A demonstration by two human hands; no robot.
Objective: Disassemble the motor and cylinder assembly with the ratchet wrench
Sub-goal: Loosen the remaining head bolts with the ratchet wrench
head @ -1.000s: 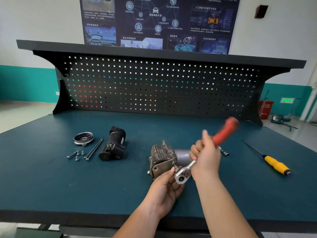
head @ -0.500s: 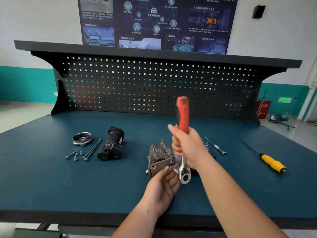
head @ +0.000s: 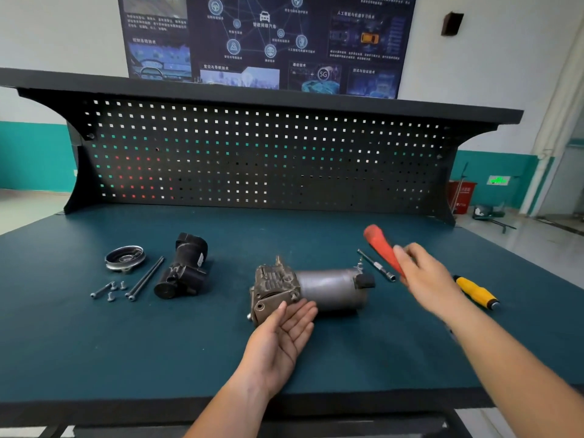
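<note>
1. Since half a second ago the right hand (head: pixel 426 281) has carried the ratchet wrench (head: pixel 383 251) away from the motor and cylinder assembly (head: pixel 328 289) to the right, and the left hand (head: pixel 282 335) has turned palm up.
2. The workbench (head: pixel 221 368) has a green mat, and a pegboard (head: pixel 252 159) stands at its back.
3. The assembly lies on its side in the middle of the mat, with the cylinder end to the left and the motor body to the right.
4. The left hand is flat, its fingers straight and holding nothing. The fingertips touch the near corner of the cylinder end.
5. The right hand is blurred and stays apart from the motor end. It grips the red handle, which points up and left. The wrench head is hidden.
6. A black housing (head: pixel 185 270) lies well to the left, and a round metal cover (head: pixel 124 257) lies beyond it.
7. A yellow-handled screwdriver (head: pixel 474 290) is partly hidden behind the right hand. An extension bar (head: pixel 376 265) lies between the motor end and the handle.
8. Two long bolts (head: pixel 145 276) and some small screws (head: pixel 109 290) lie beside the housing.
</note>
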